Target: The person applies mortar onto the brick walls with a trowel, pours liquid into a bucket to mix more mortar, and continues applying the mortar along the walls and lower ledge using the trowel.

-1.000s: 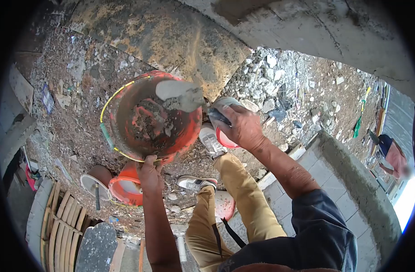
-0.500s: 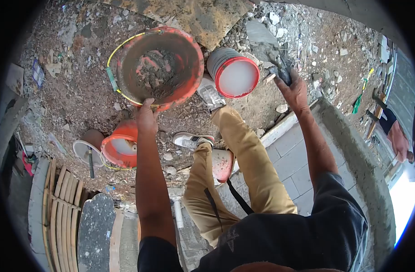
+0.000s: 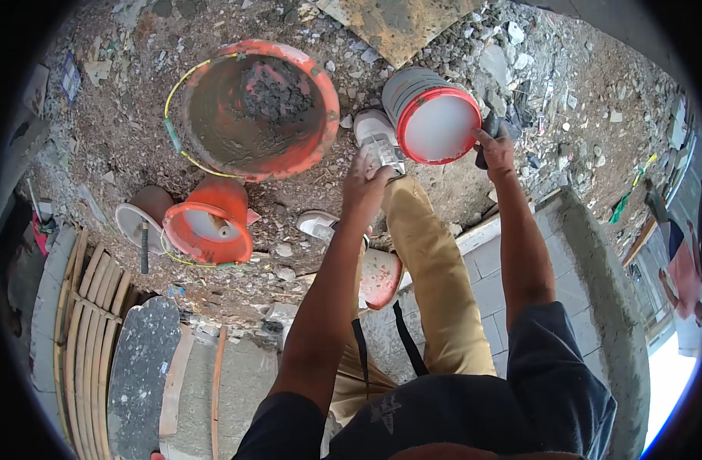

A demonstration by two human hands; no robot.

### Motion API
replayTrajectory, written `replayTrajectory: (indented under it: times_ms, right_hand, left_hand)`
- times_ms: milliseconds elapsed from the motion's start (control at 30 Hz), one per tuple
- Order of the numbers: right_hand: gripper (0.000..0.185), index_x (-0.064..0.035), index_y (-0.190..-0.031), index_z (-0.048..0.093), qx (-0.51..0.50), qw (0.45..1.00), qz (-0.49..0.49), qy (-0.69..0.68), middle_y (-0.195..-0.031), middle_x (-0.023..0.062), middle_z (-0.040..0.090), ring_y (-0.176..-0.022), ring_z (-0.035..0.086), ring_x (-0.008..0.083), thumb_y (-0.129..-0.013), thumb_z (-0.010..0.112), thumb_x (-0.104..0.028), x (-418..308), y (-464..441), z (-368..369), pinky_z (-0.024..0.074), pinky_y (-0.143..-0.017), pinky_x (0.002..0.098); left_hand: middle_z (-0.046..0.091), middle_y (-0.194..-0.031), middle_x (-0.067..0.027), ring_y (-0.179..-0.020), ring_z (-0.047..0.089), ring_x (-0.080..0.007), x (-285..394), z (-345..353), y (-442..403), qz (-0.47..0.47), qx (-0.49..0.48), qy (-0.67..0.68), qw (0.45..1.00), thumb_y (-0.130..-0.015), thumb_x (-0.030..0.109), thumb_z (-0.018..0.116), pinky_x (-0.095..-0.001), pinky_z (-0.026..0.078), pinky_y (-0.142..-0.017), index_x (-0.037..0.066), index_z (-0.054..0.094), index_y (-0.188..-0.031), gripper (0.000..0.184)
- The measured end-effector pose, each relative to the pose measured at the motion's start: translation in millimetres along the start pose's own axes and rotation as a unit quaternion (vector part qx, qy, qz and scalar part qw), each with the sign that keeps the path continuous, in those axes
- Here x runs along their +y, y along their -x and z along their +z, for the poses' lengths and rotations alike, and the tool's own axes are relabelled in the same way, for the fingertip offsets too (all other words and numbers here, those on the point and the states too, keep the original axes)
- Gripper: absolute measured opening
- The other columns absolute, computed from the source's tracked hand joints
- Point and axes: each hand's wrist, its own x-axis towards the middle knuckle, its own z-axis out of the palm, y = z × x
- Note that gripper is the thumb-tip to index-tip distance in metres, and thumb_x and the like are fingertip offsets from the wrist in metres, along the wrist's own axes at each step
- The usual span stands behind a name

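My right hand [image 3: 498,152] is closed round the dark handle of a trowel [image 3: 493,65], whose grey blade lies over the rubble, and touches the right rim of a grey bucket with a red rim [image 3: 420,88]. Whitish liquid fills that bucket. My left hand [image 3: 364,184] is off the large red tub, above my shoe and left of the grey bucket; its fingers are apart and hold nothing. The large red tub [image 3: 325,115] has grey mortar inside and a yellow handle around its left side.
An orange bucket [image 3: 232,203] and a smaller whitish bucket [image 3: 155,202] stand at lower left. Wooden slats [image 3: 94,337] lie beyond them. A red-and-white container [image 3: 381,276] is between my legs. A block wall [image 3: 581,268] runs at right. Another person [image 3: 682,268] is at far right.
My left hand has let go of the red tub's rim and moved right. My right hand, with the trowel, has gone from over the tub to the rubble, then to the grey bucket's rim.
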Motion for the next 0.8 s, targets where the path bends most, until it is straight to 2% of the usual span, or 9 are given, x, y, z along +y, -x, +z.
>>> replayTrajectory:
  times_ms: [67,100,200,300,400,467,600,733,800]
  right_hand:
    - [0.027,-0.0073,-0.101,0.063,-0.013,0.997,-0.012,0.079,-0.08,-0.0009,0.062,-0.067,0.057,0.0093,-0.081,0.079,-0.013,-18,-2,1,0.0471,-0.057,0.0272]
    - [0.026,-0.007,-0.101,0.063,-0.04,0.994,-0.015,0.096,-0.08,-0.0015,0.062,-0.067,0.056,0.0088,-0.08,0.077,-0.012,-22,-6,-2,0.0459,-0.057,0.0269]
    - [0.023,-0.0063,-0.1,0.064,-0.07,0.992,-0.024,0.105,-0.079,-0.0025,0.062,-0.067,0.054,0.0076,-0.08,0.075,-0.01,-24,-10,-6,0.0438,-0.059,0.0262]
    - [0.021,-0.0054,-0.097,0.065,-0.076,0.991,-0.054,0.099,-0.079,-0.0031,0.062,-0.067,0.052,0.0068,-0.079,0.073,-0.012,-30,-7,4,0.0439,-0.061,0.0262]
    - [0.023,-0.0039,-0.096,0.066,-0.073,0.977,-0.104,0.169,-0.076,-0.0036,0.061,-0.066,0.049,0.0072,-0.078,0.073,-0.016,-47,2,9,0.0437,-0.06,0.0273]
    - [0.024,-0.0036,-0.097,0.066,-0.077,0.961,-0.121,0.237,-0.074,-0.0037,0.059,-0.065,0.047,0.0075,-0.077,0.074,-0.016,-73,22,14,0.0432,-0.06,0.028]
    - [0.022,-0.0027,-0.098,0.065,-0.107,0.956,-0.131,0.241,-0.071,-0.0028,0.058,-0.065,0.046,0.0069,-0.08,0.073,-0.014,-119,70,25,0.0426,-0.058,0.028]
    - [0.024,-0.0025,-0.101,0.064,-0.139,0.95,-0.144,0.239,-0.073,-0.0015,0.059,-0.066,0.046,0.0081,-0.081,0.073,-0.013,-153,115,36,0.0436,-0.059,0.0283]
    - [0.025,-0.0015,-0.102,0.063,-0.152,0.943,-0.14,0.261,-0.075,-0.0006,0.06,-0.067,0.048,0.0087,-0.082,0.072,-0.013,-172,136,46,0.0445,-0.06,0.029]
  left_hand:
    - [0.043,-0.149,-0.0267,-0.133,0.05,-0.0321,-22,20,-26,-0.011,-0.03,0.061,0.998,-0.089,0.011,0.068,-0.0372,0.047,-0.103,0.005,0.025,-0.155,0.079]
    - [0.053,-0.139,-0.0229,-0.123,0.057,-0.0272,-17,36,-28,-0.01,0.015,0.062,0.998,-0.088,0.01,0.068,-0.0356,0.049,-0.098,0.008,0.034,-0.15,0.07]
    - [0.061,-0.123,-0.0109,-0.108,0.058,-0.0156,-6,58,-30,-0.026,-0.027,0.132,0.991,-0.089,0.006,0.065,-0.0282,0.047,-0.09,0.007,0.041,-0.143,0.059]
    - [0.066,-0.106,-0.0091,-0.095,0.064,-0.0167,-25,59,-37,0.024,0.028,0.086,0.996,-0.087,0.006,0.064,-0.0322,0.051,-0.083,0.008,0.044,-0.135,0.052]
    - [0.066,-0.108,-0.0106,-0.094,0.064,-0.0166,-17,53,-27,-0.004,0.036,0.127,0.991,-0.088,0.004,0.058,-0.0309,0.051,-0.081,0.006,0.043,-0.137,0.051]
    - [0.066,-0.109,-0.0107,-0.096,0.063,-0.0165,-17,46,-13,0.025,0.035,0.132,0.99,-0.09,0.006,0.057,-0.0306,0.051,-0.083,0.005,0.044,-0.137,0.048]
    - [0.065,-0.115,-0.0104,-0.103,0.062,-0.016,18,24,38,0.103,0.031,0.194,0.975,-0.094,0.011,0.055,-0.0306,0.05,-0.086,0.005,0.047,-0.136,0.043]
    - [0.064,-0.117,-0.007,-0.107,0.061,-0.0129,60,4,89,0.03,0.063,0.279,0.958,-0.104,0.02,0.051,-0.0315,0.051,-0.092,0.005,0.051,-0.134,0.034]
    - [0.063,-0.115,-0.0073,-0.102,0.063,-0.0129,64,-8,105,0.023,0.087,0.28,0.956,-0.106,0.029,0.053,-0.0324,0.055,-0.088,0.005,0.051,-0.132,0.036]
